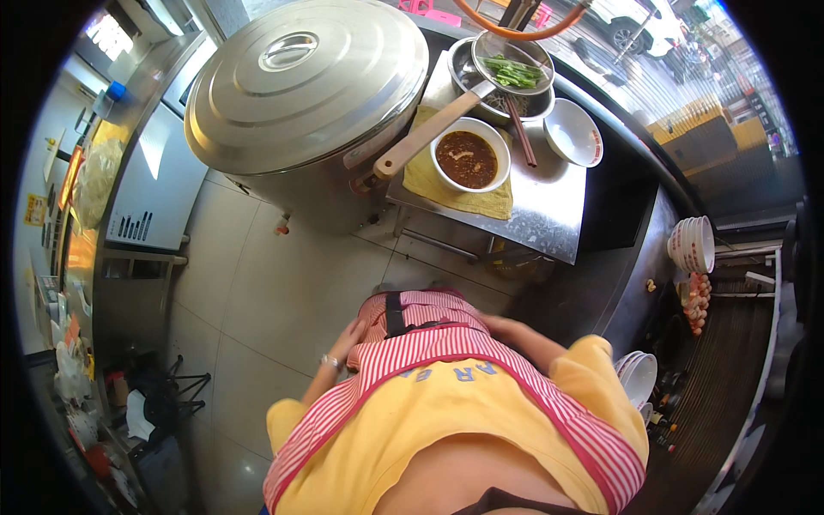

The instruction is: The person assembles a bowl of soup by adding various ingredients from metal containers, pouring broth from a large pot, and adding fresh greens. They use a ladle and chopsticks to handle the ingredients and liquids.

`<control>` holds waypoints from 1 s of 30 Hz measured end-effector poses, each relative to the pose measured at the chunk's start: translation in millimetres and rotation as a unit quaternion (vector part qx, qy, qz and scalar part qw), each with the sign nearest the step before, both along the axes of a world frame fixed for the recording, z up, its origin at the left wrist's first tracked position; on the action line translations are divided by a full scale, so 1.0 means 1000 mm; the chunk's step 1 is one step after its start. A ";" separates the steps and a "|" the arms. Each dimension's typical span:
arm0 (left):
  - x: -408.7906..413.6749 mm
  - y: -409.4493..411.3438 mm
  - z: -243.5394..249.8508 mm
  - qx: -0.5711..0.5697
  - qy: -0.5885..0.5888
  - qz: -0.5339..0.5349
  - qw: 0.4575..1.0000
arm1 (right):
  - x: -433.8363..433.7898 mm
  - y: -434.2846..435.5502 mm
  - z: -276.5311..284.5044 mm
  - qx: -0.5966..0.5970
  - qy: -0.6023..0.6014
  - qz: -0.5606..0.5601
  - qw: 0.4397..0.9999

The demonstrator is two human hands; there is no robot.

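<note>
My left hand [353,333], with a band at its wrist, rests against one side of the red-and-white striped apron [418,344]. My right hand [497,324] touches the apron's other side. Fingers of both are partly hidden. Before me a steel table [547,222] bears a folded yellow cloth [421,180] with a white bowl [504,158] of brown broth on it. Behind it a wooden-handled strainer [428,132] holding cut green vegetables lies over a steel basin [458,64]. Chopsticks [520,132] lean out of the basin. A white bowl [573,135] sits tilted at the right.
A large lidded steel stockpot [302,190] stands left of the table, its tap [282,224] low down. An orange hose [515,32] arches above the basin. At right are stacked bowls [692,244] and eggs [697,306]. A white cabinet [154,183] stands at left.
</note>
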State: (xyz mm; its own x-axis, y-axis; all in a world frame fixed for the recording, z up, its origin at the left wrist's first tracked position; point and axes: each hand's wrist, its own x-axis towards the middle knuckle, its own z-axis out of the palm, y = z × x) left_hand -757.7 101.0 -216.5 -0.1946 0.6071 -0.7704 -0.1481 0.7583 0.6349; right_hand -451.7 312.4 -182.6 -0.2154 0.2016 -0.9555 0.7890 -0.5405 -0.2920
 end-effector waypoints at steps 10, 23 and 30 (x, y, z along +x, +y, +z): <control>0.026 -0.106 -0.103 -0.060 0.005 0.148 0.987 | -0.108 0.061 -0.078 0.198 0.090 0.686 0.695; 0.046 -0.121 -0.050 0.031 0.359 0.407 0.840 | -0.241 0.035 -0.028 0.265 0.138 0.838 0.458; -0.040 -0.184 -0.046 -0.022 0.396 0.473 0.787 | -0.336 -0.015 -0.127 0.298 0.236 0.867 0.321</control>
State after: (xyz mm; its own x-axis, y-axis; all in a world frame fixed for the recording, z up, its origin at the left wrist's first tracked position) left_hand -797.5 -82.5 -262.3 -0.9728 -0.1210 -0.1974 -0.2309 0.5707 0.7880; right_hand -787.8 297.1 -309.8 -0.5901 -0.4955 -0.6374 -0.4562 0.8560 -0.2431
